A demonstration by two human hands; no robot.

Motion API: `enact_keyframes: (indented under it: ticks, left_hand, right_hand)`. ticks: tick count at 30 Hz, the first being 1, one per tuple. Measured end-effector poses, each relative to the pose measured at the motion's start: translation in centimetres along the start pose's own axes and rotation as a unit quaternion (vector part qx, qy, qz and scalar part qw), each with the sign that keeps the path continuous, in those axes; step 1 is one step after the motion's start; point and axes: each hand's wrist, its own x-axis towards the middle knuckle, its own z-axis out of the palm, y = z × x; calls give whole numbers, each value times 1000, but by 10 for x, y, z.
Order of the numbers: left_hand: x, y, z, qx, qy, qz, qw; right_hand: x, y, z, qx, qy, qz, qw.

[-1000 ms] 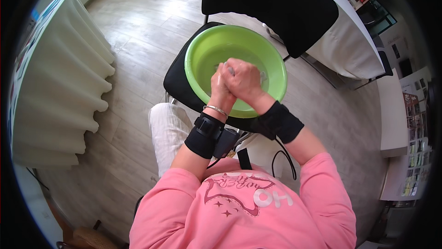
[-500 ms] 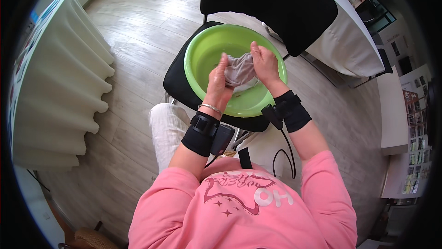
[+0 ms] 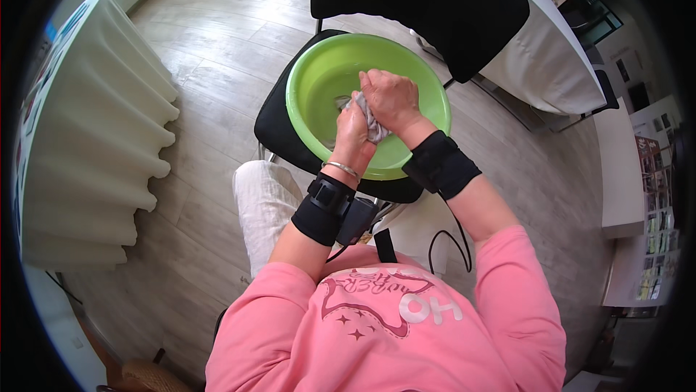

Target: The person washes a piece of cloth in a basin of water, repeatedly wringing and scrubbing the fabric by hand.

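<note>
A green plastic basin [image 3: 308,77] rests on the seat of a black chair [image 3: 272,127]. Inside its rim, a crumpled greyish cloth [image 3: 375,130] is bunched between my two hands. My left hand [image 3: 353,130] grips the cloth from the left, thumb pointing up. Closed over the cloth on the right, my right hand [image 3: 392,99] presses against the left one. A bit of the cloth pokes out beyond my left fingers. Much of it is hidden by the hands, and I cannot tell its exact kind.
The chair's black backrest [image 3: 420,8] rises behind the basin. To the left stands a table with a long cream cloth [image 3: 101,146]; another white-draped table [image 3: 551,66] is at the far right. Black bands with cables [image 3: 471,254] circle both wrists. Grey wood flooring surrounds the chair.
My hands have come together, the right one moving left and over toward the left hand. The cloth, spread between them before, is now bunched up.
</note>
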Motion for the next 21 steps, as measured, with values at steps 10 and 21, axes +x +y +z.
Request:
enact_keyframes:
  ticks: [10, 21]
  left_hand:
    - [-7, 3, -5, 74, 2, -6, 997]
    - [-9, 27, -6, -5, -77, -39, 996]
  right_hand:
    - [2, 7, 2, 23, -11, 14, 1000]
    - [-8, 33, -14, 382, 12, 230, 895]
